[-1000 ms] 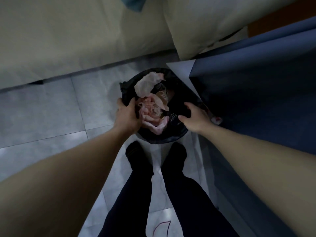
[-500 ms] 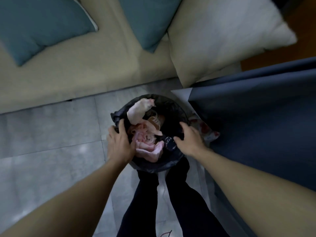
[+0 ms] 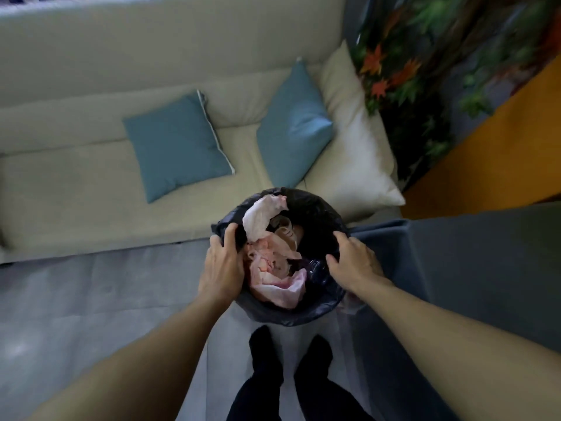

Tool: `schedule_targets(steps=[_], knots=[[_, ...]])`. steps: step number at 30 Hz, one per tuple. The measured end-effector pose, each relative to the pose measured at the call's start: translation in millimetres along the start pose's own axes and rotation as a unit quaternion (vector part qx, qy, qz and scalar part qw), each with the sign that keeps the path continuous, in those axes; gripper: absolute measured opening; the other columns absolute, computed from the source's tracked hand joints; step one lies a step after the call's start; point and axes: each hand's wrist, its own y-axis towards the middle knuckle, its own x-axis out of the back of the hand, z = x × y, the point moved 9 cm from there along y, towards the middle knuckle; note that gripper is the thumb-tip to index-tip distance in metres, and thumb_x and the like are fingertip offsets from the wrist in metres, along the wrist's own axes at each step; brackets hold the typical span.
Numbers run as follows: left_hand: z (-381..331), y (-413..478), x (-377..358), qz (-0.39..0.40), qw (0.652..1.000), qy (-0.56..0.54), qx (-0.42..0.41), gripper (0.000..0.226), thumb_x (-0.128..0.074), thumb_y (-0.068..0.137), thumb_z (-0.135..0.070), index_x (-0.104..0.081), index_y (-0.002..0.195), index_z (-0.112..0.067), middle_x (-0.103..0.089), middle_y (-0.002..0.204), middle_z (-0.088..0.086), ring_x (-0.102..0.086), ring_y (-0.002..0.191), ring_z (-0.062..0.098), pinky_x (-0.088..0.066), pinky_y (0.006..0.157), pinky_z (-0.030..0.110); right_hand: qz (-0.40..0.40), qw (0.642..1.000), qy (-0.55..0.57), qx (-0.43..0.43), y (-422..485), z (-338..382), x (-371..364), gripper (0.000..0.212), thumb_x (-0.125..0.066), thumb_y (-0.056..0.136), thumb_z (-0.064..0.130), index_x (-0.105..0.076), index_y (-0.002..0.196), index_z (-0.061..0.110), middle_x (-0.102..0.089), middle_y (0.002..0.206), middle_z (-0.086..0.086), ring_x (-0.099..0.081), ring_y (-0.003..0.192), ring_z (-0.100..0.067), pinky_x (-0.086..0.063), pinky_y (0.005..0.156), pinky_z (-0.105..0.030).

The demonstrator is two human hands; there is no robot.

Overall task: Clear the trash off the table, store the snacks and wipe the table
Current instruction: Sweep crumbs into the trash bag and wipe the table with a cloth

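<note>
Trash (image 3: pixel 273 268), crumpled pink and white paper, fills the black-lined bin (image 3: pixel 315 214) I see held between both hands. The left hand (image 3: pixel 223 265) grips the bin's left rim, its fingers (image 3: pixel 230 235) curled over the liner. The right hand (image 3: pixel 353 264) grips the right rim the same way. The bin is in front of the beige sofa (image 3: pixel 76 183), just beside the counter (image 3: pixel 485 268) draped in blue-grey cloth. I cannot tell whether it touches the floor (image 3: pixel 76 299).
</note>
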Motion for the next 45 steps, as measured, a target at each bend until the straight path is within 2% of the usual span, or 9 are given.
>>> schedule_targets(steps=[6,12,17,21,27,33,39,43,45], knots=[[-61,-28,71,-0.037,0.997,-0.064,-0.025,0.063,-0.040,0.095,-0.014,-0.013,0.147,-0.039,-0.054,0.125,0.019,-0.058,0.105,0.044,-0.048,0.089,0.058,-0.024,0.999,-0.003,0.033,-35,4,76,0.063,-0.053,0.097,0.039,-0.028,0.152,0.021,-0.050,0.135,-0.010,-0.053,0.119,-0.033,-0.049,0.093,-0.042],[-94,-56,98,-0.028,0.998,-0.047,-0.024,0.082,-0.047,0.087,-0.004,-0.007,0.155,-0.028,-0.063,0.114,0.022,-0.060,0.101,0.043,-0.048,0.084,0.050,-0.051,0.997,0.018,0.046,-64,-8,125,0.063,-0.054,0.095,0.037,-0.030,0.152,0.021,-0.060,0.124,-0.009,-0.057,0.114,-0.032,-0.049,0.091,-0.041],[-115,-73,112,-0.018,0.996,-0.077,-0.046,0.065,-0.047,0.086,-0.001,-0.032,0.145,-0.022,-0.064,0.109,0.017,-0.060,0.099,0.039,-0.049,0.082,0.043,-0.083,0.995,0.031,0.042,-89,-21,151,0.061,-0.052,0.095,0.039,-0.034,0.151,0.024,-0.065,0.117,-0.008,-0.059,0.110,-0.031,-0.048,0.091,-0.040],[-131,-83,115,-0.003,0.993,-0.091,-0.081,0.046,-0.048,0.085,-0.002,-0.039,0.127,-0.019,-0.063,0.102,0.013,-0.057,0.089,0.032,-0.046,0.076,0.040,-0.117,0.991,0.064,0.015,-116,-39,161,0.062,-0.054,0.093,0.042,-0.035,0.150,0.027,-0.065,0.115,-0.005,-0.060,0.107,-0.030,-0.051,0.089,-0.042],[-146,-92,112,0.035,0.989,-0.110,-0.095,0.035,-0.051,0.084,0.001,-0.041,0.115,-0.013,-0.059,0.094,0.011,-0.057,0.086,0.034,-0.044,0.071,0.036,-0.157,0.984,0.072,-0.041,-160,-63,163,0.059,-0.051,0.094,0.046,-0.035,0.149,0.031,-0.064,0.116,-0.001,-0.061,0.103,-0.026,-0.051,0.082,-0.038],[-147,-109,102,0.109,0.983,-0.108,-0.105,0.037,-0.047,0.089,-0.001,-0.036,0.122,-0.012,-0.035,0.114,0.016,-0.043,0.094,0.030,-0.036,0.083,0.031,-0.184,0.975,0.079,-0.098,-216,-74,149,0.056,-0.050,0.095,0.046,-0.036,0.147,0.031,-0.063,0.117,0.002,-0.061,0.102,-0.023,-0.049,0.076,-0.034],[-155,-142,84,0.167,0.966,-0.039,-0.193,0.035,-0.048,0.089,-0.005,-0.023,0.113,-0.011,-0.055,0.101,0.019,-0.056,0.093,0.041,-0.041,0.075,0.043,-0.221,0.959,0.085,-0.157,-280,-85,121,0.050,-0.052,0.095,0.042,-0.042,0.142,0.030,-0.063,0.098,0.009,-0.060,0.092,-0.017,-0.047,0.069,-0.032],[-163,-177,71,0.181,0.950,-0.023,-0.253,0.044,-0.049,0.088,-0.008,-0.014,0.103,-0.030,-0.054,0.105,0.017,-0.057,0.095,0.046,-0.044,0.079,0.049,-0.256,0.950,-0.019,-0.176,-318,-85,108,0.049,-0.051,0.094,0.045,-0.048,0.139,0.027,-0.062,0.116,0.005,-0.049,0.118,-0.023,-0.046,0.094,-0.040],[-165,-196,66,0.192,0.944,-0.018,-0.267,0.050,-0.049,0.089,-0.006,-0.017,0.121,-0.027,-0.050,0.119,0.017,-0.054,0.104,0.048,-0.040,0.083,0.047,-0.242,0.957,-0.021,-0.156,-326,-73,99,0.045,-0.053,0.093,0.039,-0.050,0.137,0.028,-0.055,0.130,0.004,-0.041,0.129,-0.022,-0.040,0.102,-0.042]])
